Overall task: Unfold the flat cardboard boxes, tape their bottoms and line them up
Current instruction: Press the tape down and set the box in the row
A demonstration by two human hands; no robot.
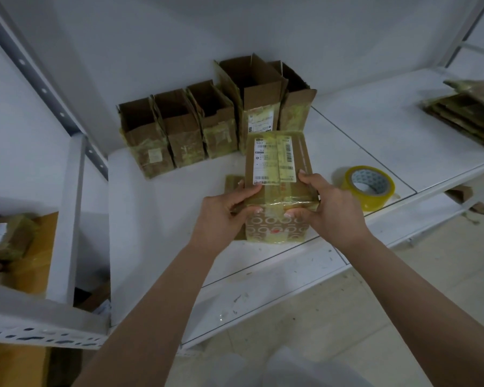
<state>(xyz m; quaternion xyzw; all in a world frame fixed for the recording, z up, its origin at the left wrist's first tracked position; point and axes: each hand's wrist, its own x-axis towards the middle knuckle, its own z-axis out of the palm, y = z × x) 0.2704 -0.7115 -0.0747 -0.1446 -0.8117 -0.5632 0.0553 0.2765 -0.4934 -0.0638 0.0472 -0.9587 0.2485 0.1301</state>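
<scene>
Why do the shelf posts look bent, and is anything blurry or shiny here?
Head view: the wide-angle lens bows the shelf posts near the edges; the light is dim and even, with soft shadows; the tape roll and the taped box in both hands show faint sheen; the label print is too soft to read; the flat boxes at the right edge look smeared.

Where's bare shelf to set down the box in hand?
Free: bare shelf left of the held box, in front of the row of open boxes; also behind the tape roll, up to the flat stack. Crowded: back wall row, and around both hands by the tape.
</scene>
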